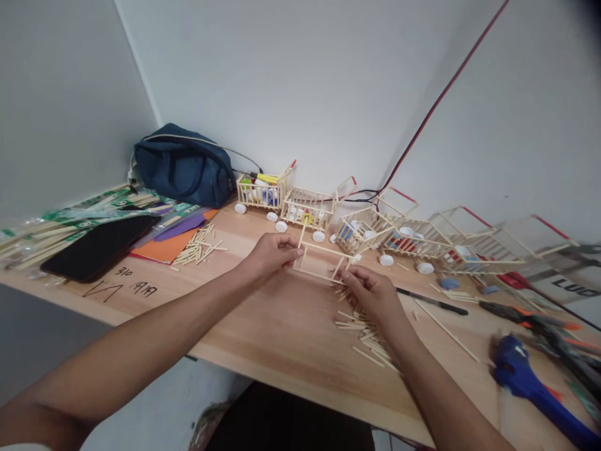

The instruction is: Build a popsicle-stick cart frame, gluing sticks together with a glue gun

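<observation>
Holding, head view: a small stick frame (326, 250), pale wood, between the two hands above the middle of the tabletop (263, 338). It serves as landmark for what follows. Whether its lower edge meets the wood, cannot tell.

Left hand (272, 254) at the frame's left end, thumb and forefinger pinching an upright there; the remaining fingers curl, partly hidden. Right hand (373, 291) at the frame's right end, thumb and fingertips grasping the lower corner.

Behind the frame, a row of stick carts (307, 199), several with red-topped handles, small bright items inside. White wheels (386, 259) on most; blue wheels (449, 284) toward the right end of the row.

Left of the frame: a heap of short sticks (195, 244), next to an orange sheet (164, 247) and a purple sheet (181, 225). Farther left, a black slab (98, 247), phone-like, lying flat near plastic-wrapped sticks. Behind these, a dark blue bag (183, 166).

Right of the frame and nearer the wearer: loose cut sticks (366, 329), partly under the right hand and forearm. Beyond that hand, a black pen (436, 302). Well apart, far right of the frame, a blue-handled tool (535, 388), blurred.
</observation>
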{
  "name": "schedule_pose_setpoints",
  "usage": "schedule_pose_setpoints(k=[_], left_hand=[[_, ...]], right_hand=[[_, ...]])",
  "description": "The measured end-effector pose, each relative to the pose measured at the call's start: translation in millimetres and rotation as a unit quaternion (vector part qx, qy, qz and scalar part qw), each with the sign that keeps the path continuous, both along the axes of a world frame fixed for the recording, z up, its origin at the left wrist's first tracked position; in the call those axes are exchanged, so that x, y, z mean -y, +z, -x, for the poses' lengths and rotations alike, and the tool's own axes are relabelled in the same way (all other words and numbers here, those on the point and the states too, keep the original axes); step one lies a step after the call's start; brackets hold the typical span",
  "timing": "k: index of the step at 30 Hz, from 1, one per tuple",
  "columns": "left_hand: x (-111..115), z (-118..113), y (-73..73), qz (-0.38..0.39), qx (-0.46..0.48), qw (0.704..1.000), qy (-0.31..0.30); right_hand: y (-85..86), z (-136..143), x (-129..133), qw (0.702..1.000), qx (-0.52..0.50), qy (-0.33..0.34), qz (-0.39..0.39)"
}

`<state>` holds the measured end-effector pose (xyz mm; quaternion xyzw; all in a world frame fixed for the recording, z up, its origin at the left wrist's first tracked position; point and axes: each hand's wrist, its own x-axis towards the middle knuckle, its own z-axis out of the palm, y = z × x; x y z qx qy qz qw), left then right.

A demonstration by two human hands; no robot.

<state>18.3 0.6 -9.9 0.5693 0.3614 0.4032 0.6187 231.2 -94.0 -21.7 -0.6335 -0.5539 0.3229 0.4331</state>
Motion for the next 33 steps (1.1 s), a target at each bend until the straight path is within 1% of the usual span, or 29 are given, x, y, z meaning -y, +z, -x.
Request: schedule_pose_setpoints(k=[2,4,8,12,15,18,24,28,33], left_hand=[[-4,2,-0.1,-0.007,-0.002,1.0,-0.001],[-11,3,-0.5,-0.014,-0.003,1.0,0.006],[-26,6,-3.5,-0.032,0.02,0.997,0.068],[-41,9,-5.1,-0.069,0.033,0.989,0.123],[-48,12,-4.2,-0.095,0.026,0.984,0.146],[-52,13,-4.3,-0.112,0.021,0.981,0.156],[-55,13,-8.1,-0.142,0.012,0.977,0.158],[-56,14,-7.4,-0.161,-0.006,0.974,0.162],[-54,14,-3.1,-0.151,0.01,0.975,0.16]], right_hand=[[0.8,-1,-4,0.999,0.031,0.013,-0.007],[4.0,-2,-10,0.996,0.076,0.022,-0.034],[13.7,2,-31,0.985,0.143,0.028,-0.094],[16.7,14,-53,0.982,0.144,0.01,-0.125],[15.3,22,-64,0.983,0.125,-0.012,-0.133],[16.0,25,-71,0.981,0.128,-0.027,-0.14],[16.3,23,-86,0.959,0.213,-0.034,-0.182],[12.2,24,-93,0.95,0.258,-0.046,-0.168],[12.3,25,-99,0.934,0.306,-0.074,-0.169]])
